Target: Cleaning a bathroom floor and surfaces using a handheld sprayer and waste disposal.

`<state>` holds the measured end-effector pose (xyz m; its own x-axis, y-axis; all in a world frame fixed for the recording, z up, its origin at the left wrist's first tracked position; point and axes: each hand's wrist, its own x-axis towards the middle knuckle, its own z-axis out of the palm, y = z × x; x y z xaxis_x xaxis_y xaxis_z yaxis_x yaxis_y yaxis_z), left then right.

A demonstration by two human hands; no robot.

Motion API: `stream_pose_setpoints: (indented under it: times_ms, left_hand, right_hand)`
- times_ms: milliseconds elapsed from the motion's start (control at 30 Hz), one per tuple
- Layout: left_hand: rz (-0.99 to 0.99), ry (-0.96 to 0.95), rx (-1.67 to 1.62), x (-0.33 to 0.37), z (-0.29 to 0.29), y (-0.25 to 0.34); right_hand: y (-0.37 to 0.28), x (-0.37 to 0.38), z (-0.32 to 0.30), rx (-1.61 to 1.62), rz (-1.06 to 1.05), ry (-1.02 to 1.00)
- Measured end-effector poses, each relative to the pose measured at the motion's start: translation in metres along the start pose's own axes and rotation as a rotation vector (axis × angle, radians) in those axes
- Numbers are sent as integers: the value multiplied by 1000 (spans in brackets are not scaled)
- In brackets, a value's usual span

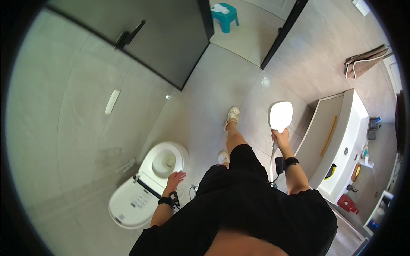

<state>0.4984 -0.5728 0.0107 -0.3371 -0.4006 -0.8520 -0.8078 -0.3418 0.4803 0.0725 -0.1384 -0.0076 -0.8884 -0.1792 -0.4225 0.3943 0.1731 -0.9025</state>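
My right hand is wrapped round the handle of a white handheld shower head, held out over the floor. Its broad head is a rounded square, and a thin white hose runs down from the handle toward my body. My left hand hovers by the right side of the toilet with fingers stretched out and nothing in them. The toilet's seat and lid are up, so the bowl shows. Black straps with small devices sit on both my wrists.
On the right stands a washbasin with a cabinet below; a red bottle and toiletries line its edge. A brown towel hangs beyond. Ahead, a dark glass door stands beside a doorway, with a teal stool past it.
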Motion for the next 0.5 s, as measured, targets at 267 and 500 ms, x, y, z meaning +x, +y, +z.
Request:
stream_pose_setpoints:
  times_ms: [267, 500]
  left_hand:
    - [-205, 245, -66, -125, -65, -304]
    - [450, 257, 721, -149, -20, -439]
  right_hand:
    - [-54, -49, 34, 125, -166, -86]
    - [-58, -94, 23, 39, -255, -55]
